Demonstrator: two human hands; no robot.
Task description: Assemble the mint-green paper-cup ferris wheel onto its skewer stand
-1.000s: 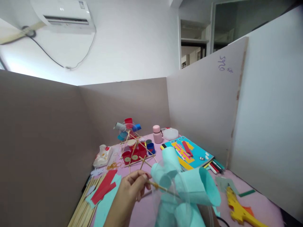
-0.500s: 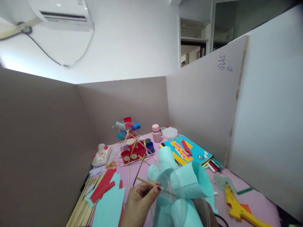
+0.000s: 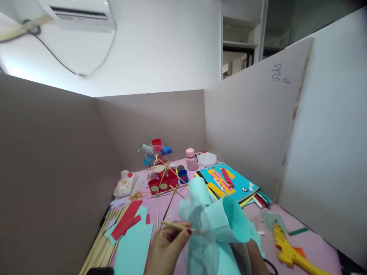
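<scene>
My left hand (image 3: 168, 246) pinches a thin wooden stick (image 3: 173, 225) between thumb and fingers. The stick runs to a wheel-like piece of clear round plastic discs (image 3: 202, 244) with several pale turquoise paper tubes (image 3: 219, 225) between them. My right hand (image 3: 254, 256) is behind the wheel at its lower right, against or near the rear disc. Its fingers are mostly hidden by the discs and tubes. Just beyond my left hand stands a frame of wooden sticks (image 3: 173, 189).
Left lie wooden sticks (image 3: 96, 244), turquoise paper (image 3: 133, 248) and red strips (image 3: 127, 217). Farther back are a small finished wheel (image 3: 156, 151), red cups (image 3: 164, 184) and a pink bottle (image 3: 191, 160). Right are a blue book (image 3: 243, 183) and a yellow glue gun (image 3: 283, 248).
The turquoise wheel has turned, so its discs now show more edge-on and slightly left. My left hand keeps its pinch on the stick. The view has shifted slightly.
</scene>
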